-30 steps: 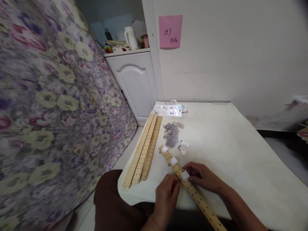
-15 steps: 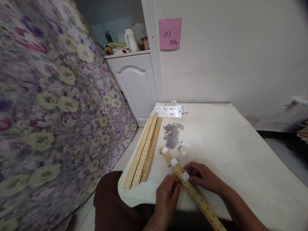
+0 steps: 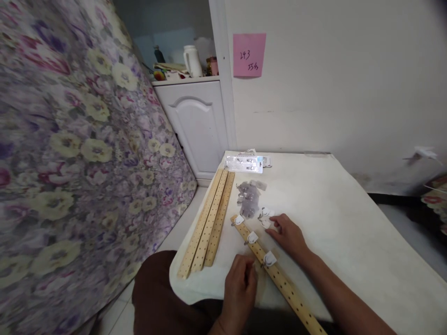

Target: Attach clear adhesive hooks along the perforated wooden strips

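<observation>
A long wooden strip with rows of holes (image 3: 287,287) runs diagonally toward me at the table's front. Along its upper part sit several white tags, one of them a white tag with a small metal piece (image 3: 269,258). My left hand (image 3: 240,281) is curled just left of the strip, fingertips pressed together; whether anything is in them is too small to tell. My right hand (image 3: 288,235) is over the table right of the strip, thumb and forefinger apart at the edge of a few loose white tags with metal pieces (image 3: 266,217).
Several more holed wooden strips (image 3: 212,223) lie side by side at the left. Behind the loose tags is a pile of small clear bags (image 3: 249,200). A clear plastic package (image 3: 243,164) lies at the back edge. A floral curtain (image 3: 87,163) hangs at the left.
My right hand has left the tag on the strip and moved up to the loose tags. My left hand has drawn slightly back to the left, off the strip.
</observation>
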### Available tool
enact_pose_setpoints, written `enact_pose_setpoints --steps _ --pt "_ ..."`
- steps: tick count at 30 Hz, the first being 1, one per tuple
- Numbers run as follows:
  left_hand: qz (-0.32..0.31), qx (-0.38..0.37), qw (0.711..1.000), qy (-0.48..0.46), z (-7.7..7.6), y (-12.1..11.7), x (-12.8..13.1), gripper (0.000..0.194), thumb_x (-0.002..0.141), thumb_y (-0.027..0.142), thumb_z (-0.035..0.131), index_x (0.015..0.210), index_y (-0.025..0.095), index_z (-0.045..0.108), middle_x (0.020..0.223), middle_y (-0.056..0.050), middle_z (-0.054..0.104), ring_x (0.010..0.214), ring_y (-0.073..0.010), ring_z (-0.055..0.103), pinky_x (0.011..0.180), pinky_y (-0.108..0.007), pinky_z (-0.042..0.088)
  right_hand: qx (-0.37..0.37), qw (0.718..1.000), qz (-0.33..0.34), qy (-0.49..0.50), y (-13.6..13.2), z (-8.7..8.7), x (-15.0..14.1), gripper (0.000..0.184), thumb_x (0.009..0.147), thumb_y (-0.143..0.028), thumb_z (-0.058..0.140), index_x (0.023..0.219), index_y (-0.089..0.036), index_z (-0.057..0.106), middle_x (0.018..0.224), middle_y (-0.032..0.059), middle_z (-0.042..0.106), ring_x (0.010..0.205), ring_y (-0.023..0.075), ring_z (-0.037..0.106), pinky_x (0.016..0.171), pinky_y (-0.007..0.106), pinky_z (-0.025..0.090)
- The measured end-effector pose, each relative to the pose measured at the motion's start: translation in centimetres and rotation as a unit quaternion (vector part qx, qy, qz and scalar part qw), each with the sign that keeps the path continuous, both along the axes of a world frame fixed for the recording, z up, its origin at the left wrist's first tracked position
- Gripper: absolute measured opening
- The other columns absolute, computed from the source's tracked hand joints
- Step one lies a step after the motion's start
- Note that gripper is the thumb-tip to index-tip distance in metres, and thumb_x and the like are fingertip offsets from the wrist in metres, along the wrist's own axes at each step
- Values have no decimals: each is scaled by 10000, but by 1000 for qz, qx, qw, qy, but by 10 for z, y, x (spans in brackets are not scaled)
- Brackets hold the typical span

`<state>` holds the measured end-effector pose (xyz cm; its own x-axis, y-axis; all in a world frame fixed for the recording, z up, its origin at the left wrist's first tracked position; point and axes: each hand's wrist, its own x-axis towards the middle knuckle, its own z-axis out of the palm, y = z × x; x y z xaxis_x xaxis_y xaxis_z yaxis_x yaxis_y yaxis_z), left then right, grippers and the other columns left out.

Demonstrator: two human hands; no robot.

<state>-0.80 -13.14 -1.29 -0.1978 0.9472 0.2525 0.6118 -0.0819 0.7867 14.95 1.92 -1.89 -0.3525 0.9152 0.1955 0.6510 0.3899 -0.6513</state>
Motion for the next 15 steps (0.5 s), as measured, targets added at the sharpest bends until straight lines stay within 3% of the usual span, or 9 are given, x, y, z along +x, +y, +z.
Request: enact_pose_setpoints --steps 5,9,15 --pt "-3 2 1000 -14 -1 -1 0 126 869 178 429 833 200 548 787 -14 539 736 -151 531 662 -246 420 13 999 -9 -33 3 0 -6 237 788 -371 581 975 -233 625 898 19 577 726 165 570 630 284 413" --pt "-2 1 1000 -12 -2 -1 -1 127 875 183 424 838 199 545 792 -15 534 739 -151 529 661 -248 420 -38 996 -18 79 2 -2 -3 224 744 -368 623 908 -216 641 847 17 587 703 169 553 668 312 427" --pt "-13 3 1000 -9 -2 0 -3 142 888 216 405 868 200 545 798 -13 530 743 -154 533 673 -260 421 -124 975 -17 182 -7 -3 18 329 806 -403 541 1020 -157 588 796 37 642 672 167 622 621 304 493"
